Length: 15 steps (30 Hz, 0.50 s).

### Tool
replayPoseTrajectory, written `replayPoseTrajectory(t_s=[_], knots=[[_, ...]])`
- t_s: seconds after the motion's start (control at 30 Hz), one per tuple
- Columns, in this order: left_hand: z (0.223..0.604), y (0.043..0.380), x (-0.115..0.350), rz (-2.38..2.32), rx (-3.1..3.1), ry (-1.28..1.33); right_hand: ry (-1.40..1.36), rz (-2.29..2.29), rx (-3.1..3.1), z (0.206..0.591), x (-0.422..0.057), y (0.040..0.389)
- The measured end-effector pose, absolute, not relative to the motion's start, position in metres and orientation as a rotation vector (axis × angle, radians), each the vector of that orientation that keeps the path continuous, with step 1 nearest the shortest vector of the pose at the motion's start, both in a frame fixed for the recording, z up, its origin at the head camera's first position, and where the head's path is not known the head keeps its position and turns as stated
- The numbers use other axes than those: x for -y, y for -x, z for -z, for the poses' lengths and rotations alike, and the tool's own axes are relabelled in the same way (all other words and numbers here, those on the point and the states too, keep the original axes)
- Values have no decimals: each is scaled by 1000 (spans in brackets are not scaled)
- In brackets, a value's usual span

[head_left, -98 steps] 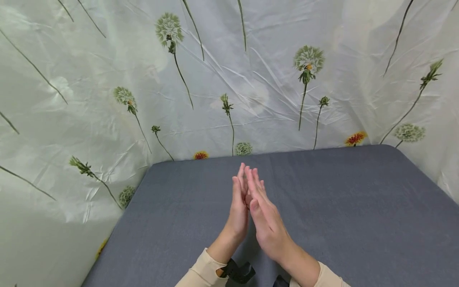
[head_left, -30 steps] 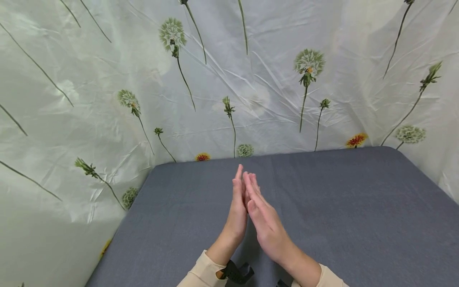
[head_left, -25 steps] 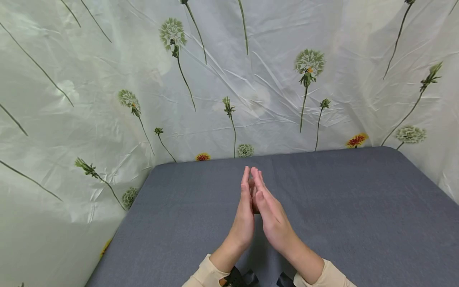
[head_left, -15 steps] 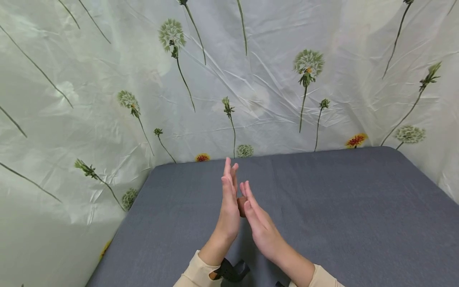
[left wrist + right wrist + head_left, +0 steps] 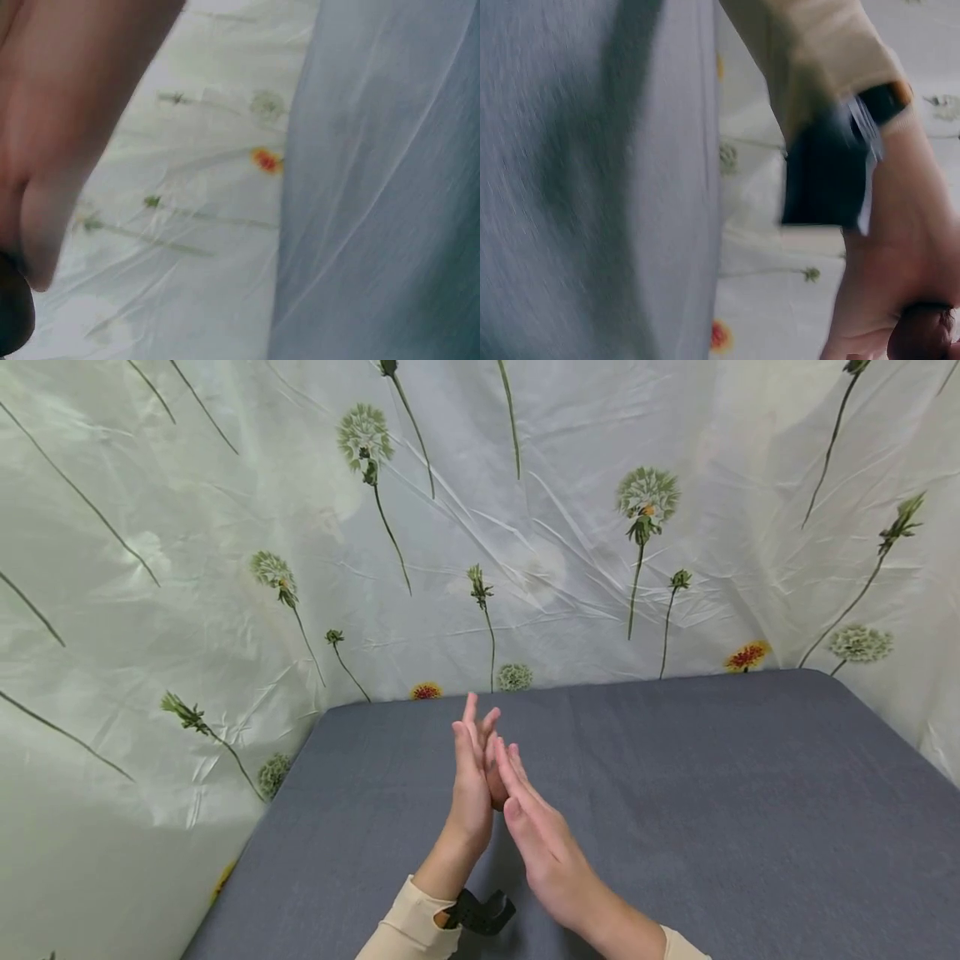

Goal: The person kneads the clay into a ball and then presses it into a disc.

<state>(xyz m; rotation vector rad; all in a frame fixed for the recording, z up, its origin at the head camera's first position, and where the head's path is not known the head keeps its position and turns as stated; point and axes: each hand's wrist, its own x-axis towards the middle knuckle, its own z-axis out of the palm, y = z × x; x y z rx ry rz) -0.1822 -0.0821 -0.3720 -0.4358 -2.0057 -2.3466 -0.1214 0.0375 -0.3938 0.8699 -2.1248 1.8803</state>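
A small, rounded brown lump (image 5: 498,794) sits between my two palms in the head view, partly hidden by the right fingers. It looks clay-like, though its material is uncertain. My left hand (image 5: 472,793) stands upright on its left with fingers extended and slightly spread. Flat against the other side lies my right hand (image 5: 546,852), tilted, its straight fingers leaning toward the left fingers. The right wrist view shows the lump (image 5: 921,334) against my left hand (image 5: 889,262). In the left wrist view, a dark edge of the lump (image 5: 13,311) touches a hand (image 5: 52,112).
Both hands are above a grey cloth-covered table (image 5: 712,793). A pale, wrinkled curtain (image 5: 555,527) printed with dandelions hangs behind it and on the sides. A black strap (image 5: 483,912) is on the left wrist, below a cream sleeve (image 5: 416,918).
The palms have slid back and forth against each other with the lump between them. Since 0.8 s ago both hands have shifted left, and the left fingertips now reach above the right ones.
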Motion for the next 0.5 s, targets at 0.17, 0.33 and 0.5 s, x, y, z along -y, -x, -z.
replayPoseTrajectory(t_s=[0.17,0.33,0.5], knots=[[378,167,64,2334,2108,589,-790,-1826,2071,389,-53,136],[372,156,58,2201,2181,733,-680,-1999,2126,390,-61,146],[361,162,70,2084,2109,661,-697,-2158,2256,397,-48,140]])
